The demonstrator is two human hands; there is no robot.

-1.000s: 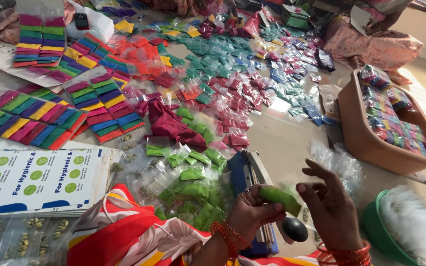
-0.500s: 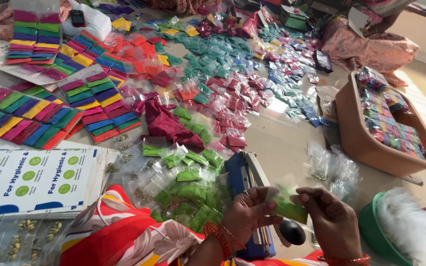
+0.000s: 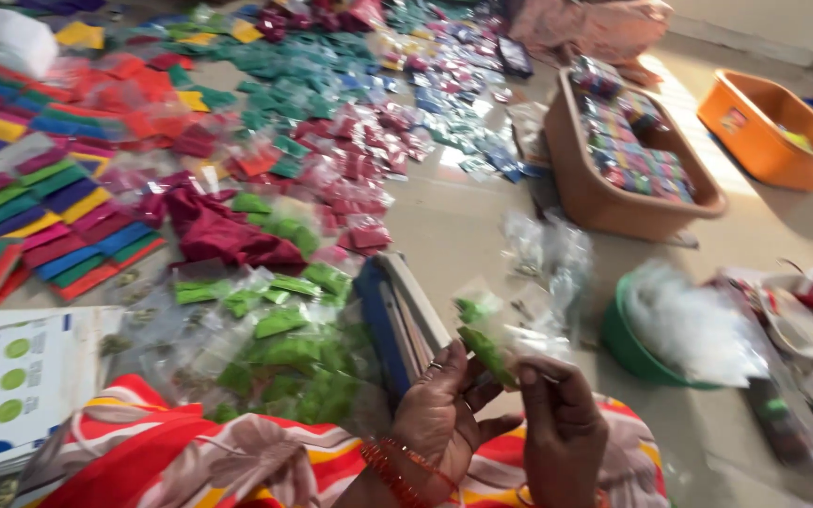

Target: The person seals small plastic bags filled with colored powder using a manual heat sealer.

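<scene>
Seen from above, a person is sitting on the floor, working with both hands at the bottom centre of the frame. The left hand (image 3: pixel 439 414) and the right hand (image 3: pixel 562 428) are meeting on a small clear packet (image 3: pixel 489 346) holding something green. The left fingers are curling up around the packet's lower end, pinching it; the right fingertips are closing together on its right edge. The view is blurred, so the exact grip is hard to tell.

The packet is sitting just above both hands, slightly right of centre, tilted. It looks very light, thin and soft, likely a slippery plastic film that crumples easily; a gentle pinch at the edges or the top corner seems the best hold, since squeezing the middle may crush the filling.

Just left of the hands, a blue sealer (image 3: pixel 397 315) is lying on the floor. Further left, a heap of green packets (image 3: pixel 279 353) is spreading out. Red, pink, teal and striped packets (image 3: pixel 237 122) are covering the upper left. At the upper right, a brown tub (image 3: pixel 604 202) is holding sorted packets, with an orange tub (image 3: pixel 769 141) beyond it. A green bowl (image 3: pixel 628 343) with clear bags is sitting at the right.
</scene>
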